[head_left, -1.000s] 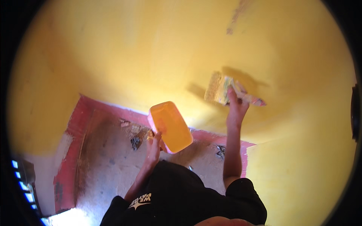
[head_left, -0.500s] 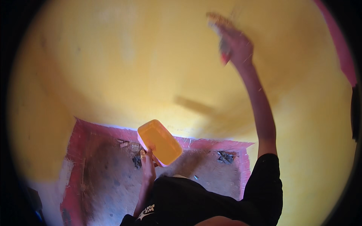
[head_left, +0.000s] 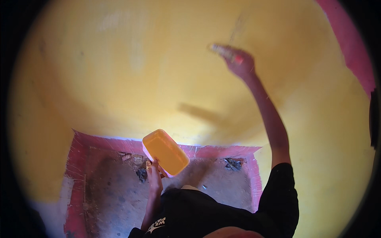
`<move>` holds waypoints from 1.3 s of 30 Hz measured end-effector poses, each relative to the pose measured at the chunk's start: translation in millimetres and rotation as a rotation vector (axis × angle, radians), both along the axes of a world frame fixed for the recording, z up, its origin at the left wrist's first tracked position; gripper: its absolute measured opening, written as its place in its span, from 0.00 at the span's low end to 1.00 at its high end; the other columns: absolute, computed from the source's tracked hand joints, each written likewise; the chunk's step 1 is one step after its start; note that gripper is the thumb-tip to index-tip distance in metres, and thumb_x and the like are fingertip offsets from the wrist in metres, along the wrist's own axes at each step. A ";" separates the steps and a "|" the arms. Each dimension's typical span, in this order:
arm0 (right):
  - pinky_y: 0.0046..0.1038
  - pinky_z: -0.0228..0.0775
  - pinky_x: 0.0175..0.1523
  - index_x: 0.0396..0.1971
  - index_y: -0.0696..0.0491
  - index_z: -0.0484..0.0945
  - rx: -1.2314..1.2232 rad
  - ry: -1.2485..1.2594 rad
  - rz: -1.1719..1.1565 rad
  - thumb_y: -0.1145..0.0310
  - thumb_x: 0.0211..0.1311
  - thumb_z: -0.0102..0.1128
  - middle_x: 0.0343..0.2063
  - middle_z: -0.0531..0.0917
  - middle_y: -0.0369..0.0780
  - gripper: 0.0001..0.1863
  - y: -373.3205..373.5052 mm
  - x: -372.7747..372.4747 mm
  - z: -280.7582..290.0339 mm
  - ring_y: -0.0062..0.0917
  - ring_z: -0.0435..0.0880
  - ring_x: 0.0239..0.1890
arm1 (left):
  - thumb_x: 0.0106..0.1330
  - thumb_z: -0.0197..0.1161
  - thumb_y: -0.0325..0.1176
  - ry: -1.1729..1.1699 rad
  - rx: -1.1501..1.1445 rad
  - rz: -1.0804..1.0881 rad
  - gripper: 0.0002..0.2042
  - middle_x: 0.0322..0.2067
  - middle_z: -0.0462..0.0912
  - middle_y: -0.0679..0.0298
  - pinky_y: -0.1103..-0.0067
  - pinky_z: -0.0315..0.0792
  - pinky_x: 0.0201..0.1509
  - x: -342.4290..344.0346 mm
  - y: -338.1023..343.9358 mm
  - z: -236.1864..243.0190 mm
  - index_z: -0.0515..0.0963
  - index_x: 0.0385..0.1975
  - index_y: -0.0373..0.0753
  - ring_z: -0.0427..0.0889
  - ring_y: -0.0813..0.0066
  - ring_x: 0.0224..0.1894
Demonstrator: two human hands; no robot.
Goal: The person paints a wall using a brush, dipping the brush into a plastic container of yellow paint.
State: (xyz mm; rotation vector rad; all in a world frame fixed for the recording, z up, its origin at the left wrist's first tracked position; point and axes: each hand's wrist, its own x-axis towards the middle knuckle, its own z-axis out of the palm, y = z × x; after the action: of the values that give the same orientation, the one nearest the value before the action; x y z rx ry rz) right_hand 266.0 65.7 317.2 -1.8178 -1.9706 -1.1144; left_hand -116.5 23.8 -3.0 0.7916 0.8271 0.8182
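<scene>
The right hand [head_left: 242, 64] has dropped lower, fingers closed round a blurred, red-ended flat paintbrush [head_left: 222, 50]; the left hand [head_left: 154, 176] clasps a rectangular yellow plastic tub [head_left: 174, 145]

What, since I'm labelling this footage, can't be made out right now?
Head view:
Pale, red-ended paintbrush in the right-hand grip: bristles blurred, apparently by motion.
Left-hand grip: some fingers hidden by the yellow-orange rectangular plastic container.
Dark strip at right: cut off by the picture's round edge.
</scene>
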 end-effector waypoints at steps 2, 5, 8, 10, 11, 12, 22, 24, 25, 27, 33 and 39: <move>0.26 0.77 0.50 0.56 0.31 0.76 0.066 -0.148 -0.107 0.66 0.66 0.56 0.49 0.83 0.30 0.20 -0.2 1.3 59.0 0.28 0.84 0.47 | 0.70 0.47 0.54 0.013 0.002 -0.028 0.27 0.51 0.74 0.53 0.66 0.81 0.36 2.6 -1.3 -6.7 0.63 0.59 0.39 0.79 0.60 0.50; 0.27 0.76 0.52 0.54 0.34 0.79 0.333 -0.142 -0.192 0.61 0.68 0.54 0.49 0.83 0.31 0.16 -8.3 44.8 125.2 0.28 0.83 0.49 | 0.71 0.49 0.48 -0.053 -0.015 -0.012 0.23 0.45 0.76 0.56 0.74 0.82 0.35 21.9 -12.1 -8.3 0.63 0.57 0.38 0.82 0.70 0.43; 0.30 0.77 0.43 0.53 0.46 0.79 0.386 -0.045 -0.135 0.55 0.66 0.56 0.44 0.86 0.39 0.19 3.6 0.5 135.7 0.32 0.86 0.40 | 0.71 0.46 0.51 0.040 -0.001 -0.027 0.24 0.48 0.76 0.55 0.71 0.81 0.33 32.4 -15.7 -11.4 0.64 0.58 0.39 0.81 0.63 0.47; 0.29 0.77 0.42 0.52 0.47 0.80 0.401 -0.040 0.080 0.65 0.66 0.59 0.43 0.87 0.38 0.15 -2.8 12.9 107.8 0.29 0.87 0.39 | 0.71 0.48 0.49 0.028 -0.015 -0.016 0.22 0.43 0.77 0.57 0.74 0.81 0.33 45.5 -23.1 -18.2 0.65 0.55 0.38 0.82 0.69 0.40; 0.30 0.77 0.45 0.53 0.45 0.79 0.407 -0.106 0.119 0.67 0.63 0.59 0.44 0.86 0.37 0.17 -8.7 39.5 81.8 0.30 0.86 0.41 | 0.71 0.49 0.48 0.023 -0.025 -0.028 0.21 0.40 0.78 0.59 0.75 0.81 0.33 49.3 -26.0 -19.2 0.66 0.53 0.38 0.83 0.72 0.37; 0.30 0.77 0.47 0.54 0.42 0.78 0.419 -0.184 0.165 0.68 0.61 0.59 0.46 0.85 0.37 0.20 -12.9 72.0 49.3 0.30 0.85 0.43 | 0.72 0.49 0.47 0.020 -0.006 -0.054 0.20 0.41 0.78 0.58 0.75 0.81 0.33 50.8 -25.9 -12.5 0.65 0.54 0.38 0.83 0.72 0.39; 0.33 0.79 0.42 0.60 0.37 0.71 -0.077 0.210 -0.037 0.71 0.45 0.63 0.47 0.82 0.41 0.35 -54.3 85.4 -279.9 0.34 0.84 0.40 | 0.72 0.47 0.46 0.130 0.020 -0.046 0.21 0.47 0.76 0.56 0.73 0.82 0.37 73.3 -36.5 -15.9 0.62 0.56 0.38 0.82 0.67 0.45; 0.34 0.79 0.43 0.59 0.38 0.72 -0.186 0.309 -0.035 0.72 0.45 0.63 0.49 0.81 0.43 0.35 -55.7 75.7 -293.9 0.35 0.84 0.41 | 0.72 0.47 0.47 0.145 0.011 -0.018 0.21 0.47 0.75 0.55 0.72 0.82 0.37 73.5 -36.6 -15.8 0.62 0.56 0.38 0.82 0.67 0.45; 0.33 0.79 0.43 0.60 0.38 0.71 -0.228 0.420 0.025 0.72 0.45 0.62 0.51 0.81 0.43 0.36 -56.9 79.8 -293.1 0.34 0.84 0.41 | 0.72 0.47 0.47 0.152 0.007 -0.006 0.21 0.47 0.75 0.55 0.72 0.82 0.37 72.7 -36.0 -15.1 0.62 0.56 0.38 0.82 0.67 0.45; 0.32 0.78 0.45 0.59 0.38 0.72 -0.263 0.589 0.130 0.72 0.48 0.62 0.52 0.81 0.42 0.33 -57.3 86.2 -257.9 0.33 0.83 0.42 | 0.72 0.46 0.47 0.140 0.038 -0.023 0.22 0.48 0.75 0.55 0.72 0.81 0.38 72.1 -34.8 -12.6 0.62 0.56 0.38 0.81 0.67 0.46; 0.27 0.75 0.53 0.52 0.44 0.80 0.199 0.414 0.111 0.68 0.62 0.58 0.47 0.84 0.38 0.17 -40.6 106.1 -124.3 0.31 0.83 0.50 | 0.72 0.46 0.47 0.160 0.014 -0.046 0.22 0.49 0.74 0.55 0.72 0.81 0.39 71.1 -35.2 -17.7 0.62 0.57 0.37 0.81 0.67 0.47; 0.31 0.76 0.46 0.54 0.47 0.79 0.396 0.145 0.049 0.76 0.54 0.62 0.43 0.85 0.39 0.24 -39.1 91.2 -149.5 0.32 0.84 0.41 | 0.72 0.46 0.47 0.162 0.027 -0.031 0.22 0.47 0.75 0.54 0.72 0.81 0.39 66.8 -35.8 -22.0 0.62 0.56 0.36 0.81 0.66 0.46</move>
State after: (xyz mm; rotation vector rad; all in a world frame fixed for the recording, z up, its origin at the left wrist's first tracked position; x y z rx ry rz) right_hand 357.2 26.6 167.8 -1.5833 -1.5699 -1.2164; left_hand -49.7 -12.0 -25.0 0.9011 0.9468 0.7454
